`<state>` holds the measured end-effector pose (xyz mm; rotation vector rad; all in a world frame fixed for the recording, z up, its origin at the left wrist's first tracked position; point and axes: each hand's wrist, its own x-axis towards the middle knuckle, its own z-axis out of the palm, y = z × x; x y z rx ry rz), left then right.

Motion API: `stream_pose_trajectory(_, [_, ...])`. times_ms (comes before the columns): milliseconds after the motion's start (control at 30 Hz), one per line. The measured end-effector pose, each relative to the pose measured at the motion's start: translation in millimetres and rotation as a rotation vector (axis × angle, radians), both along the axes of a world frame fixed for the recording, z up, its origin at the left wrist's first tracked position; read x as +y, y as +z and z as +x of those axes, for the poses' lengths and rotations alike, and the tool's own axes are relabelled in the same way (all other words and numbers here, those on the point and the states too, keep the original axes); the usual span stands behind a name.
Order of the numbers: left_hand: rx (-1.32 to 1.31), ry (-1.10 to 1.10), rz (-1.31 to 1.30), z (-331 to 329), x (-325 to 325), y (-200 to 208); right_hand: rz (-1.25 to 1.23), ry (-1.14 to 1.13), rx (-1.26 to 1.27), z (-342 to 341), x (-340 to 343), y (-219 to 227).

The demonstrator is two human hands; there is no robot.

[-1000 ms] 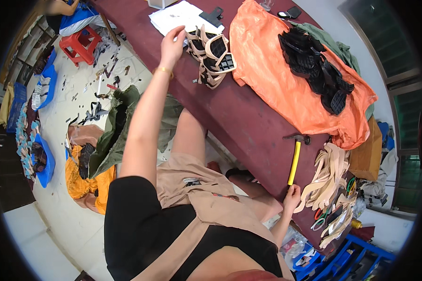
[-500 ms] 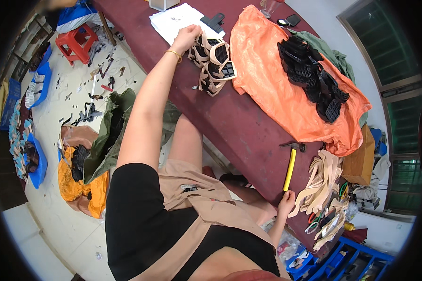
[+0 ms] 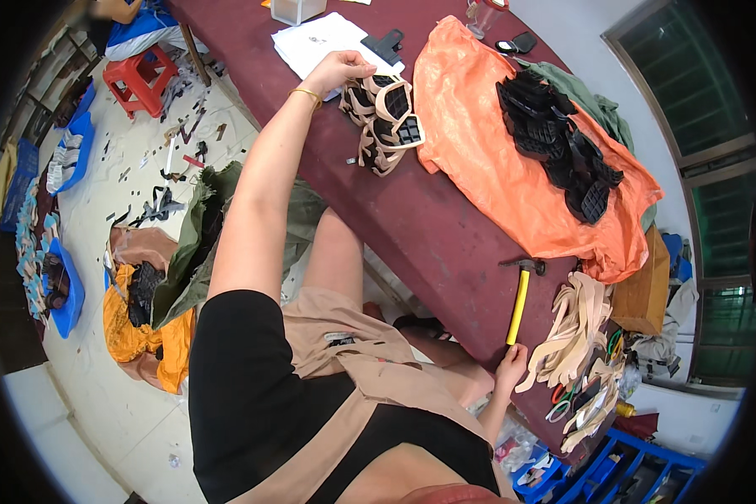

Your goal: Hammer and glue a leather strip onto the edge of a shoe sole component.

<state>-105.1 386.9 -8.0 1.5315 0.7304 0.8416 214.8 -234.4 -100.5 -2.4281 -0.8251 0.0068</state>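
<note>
At the far edge of several beige-strapped sandals (image 3: 386, 126) with black soles, my left hand (image 3: 344, 70) is closed, thumb and fingers drawn together beside the top strap. What the fingertips pinch, if anything, is too small to make out. My right hand (image 3: 511, 364) is wrapped round the lower end of a hammer (image 3: 518, 309) with a yellow handle and dark head, near the table's front edge. White sheets (image 3: 311, 46) lie just beyond my left hand, with a flat black piece (image 3: 384, 45) on their right side.
On the maroon table (image 3: 420, 223), an orange sheet (image 3: 462, 143) carries black strappy sandals (image 3: 554, 139). Beige straps (image 3: 571, 323) and scissors (image 3: 560, 405) lie at the right, beside a wooden box (image 3: 643, 290). A red stool (image 3: 139, 81) and scraps are on the floor.
My left hand has shifted slightly down and right, its fingers now pointing right above the sandals. My right hand stays on the hammer, almost unmoved.
</note>
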Motion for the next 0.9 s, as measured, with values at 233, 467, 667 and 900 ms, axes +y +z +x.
stream_pose_trajectory(233, [0.013,-0.079,0.028,-3.8,-4.1,1.6,-0.001,-0.003,-0.008,-5.1,3.1,6.3])
stream_pose_trajectory(467, [-0.138,0.206,-0.068,5.2,-10.6,8.9,-0.007,-0.014,-0.001,-5.8,2.6,5.5])
stream_pose_trajectory(667, [-0.162,0.811,0.191,-41.4,-16.6,-50.2,-0.009,-0.022,0.01,-10.2,6.9,11.1])
stream_pose_trajectory(900, [0.027,0.549,0.102,-33.7,-73.7,-85.2,0.018,-0.01,0.038,-5.0,5.3,6.2])
